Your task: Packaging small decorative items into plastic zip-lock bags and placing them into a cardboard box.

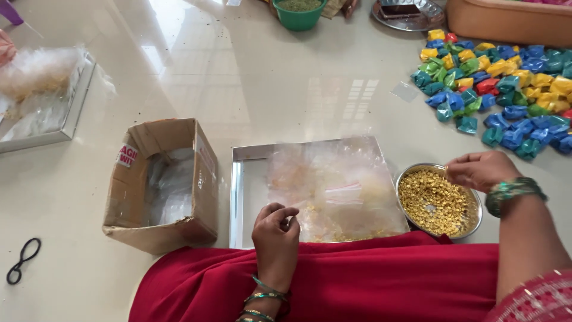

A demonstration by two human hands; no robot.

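1. The left hand (276, 234) rests at the near edge of a steel tray (240, 191), its grip curled together, pinching the edge of a clear plastic bag (333, 188) lying in the tray.
2. The right hand (480, 170) hovers over the far rim of a steel bowl (473, 217) of yellow grains (432, 203), fingertips pinched together; whether they hold grains, I cannot tell.
3. An open cardboard box (161, 182) sits left of the tray on the floor (238, 77).
4. Coloured packets (500, 89) lie heaped far right.

We seem to be on a home floor of glossy cream tiles (238, 71), working seated among a heap of small coloured packets (500, 95) and a worn cardboard box (161, 185).
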